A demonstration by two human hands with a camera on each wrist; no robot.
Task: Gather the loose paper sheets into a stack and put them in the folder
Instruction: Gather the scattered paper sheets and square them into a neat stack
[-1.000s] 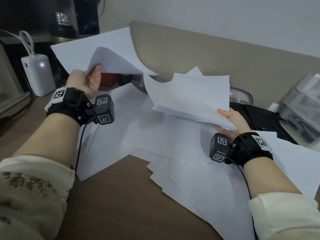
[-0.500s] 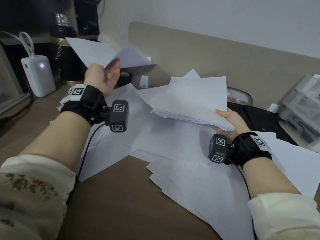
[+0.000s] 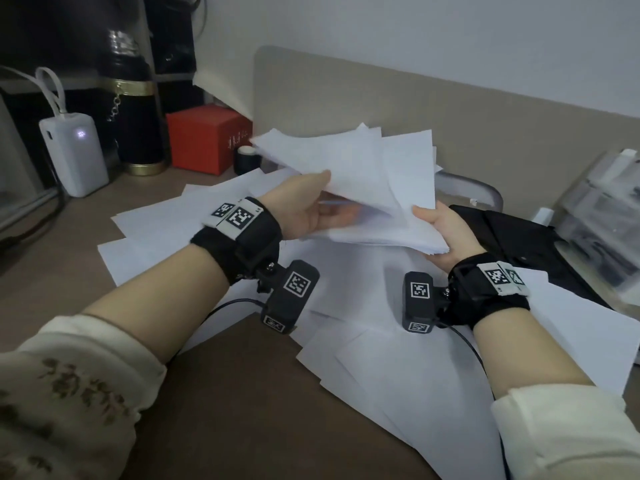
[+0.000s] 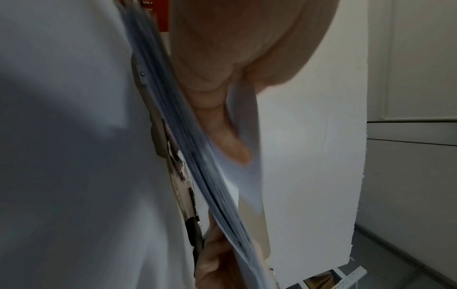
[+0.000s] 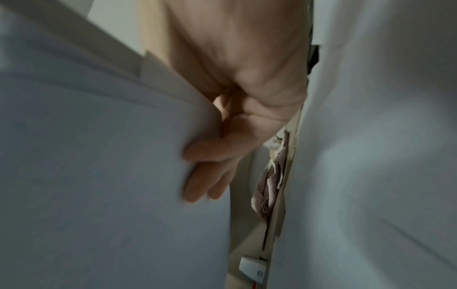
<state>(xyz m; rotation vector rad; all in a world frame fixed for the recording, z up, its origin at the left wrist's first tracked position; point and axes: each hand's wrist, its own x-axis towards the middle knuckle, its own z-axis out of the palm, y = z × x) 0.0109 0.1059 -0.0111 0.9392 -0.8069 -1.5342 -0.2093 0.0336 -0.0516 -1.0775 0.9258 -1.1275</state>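
Both hands hold a stack of white paper sheets (image 3: 363, 174) in the air above the desk. My left hand (image 3: 322, 192) grips the stack's left side, thumb on the top sheet (image 4: 309, 136) and fingers (image 4: 230, 140) tucked between sheets. My right hand (image 3: 426, 220) grips the near right corner, thumb on top and fingers (image 5: 210, 156) spread under the stack (image 5: 99, 156). The sheets are fanned out and uneven. Several loose sheets (image 3: 398, 358) lie spread on the brown desk (image 3: 225, 410) below. A black flat folder (image 3: 519, 237) lies just right of my right hand.
At the back left stand a white power bank (image 3: 74, 154), a black and gold cylinder (image 3: 138, 126), a red box (image 3: 207, 140) and a small dark jar (image 3: 246, 157). A beige divider panel (image 3: 433, 109) runs behind. Clear plastic trays (image 3: 595, 209) sit at the far right.
My left hand swung from the upper left to the right with its sheet and laid it on the stack. Both hands now hold the stack; the right hand barely moved.
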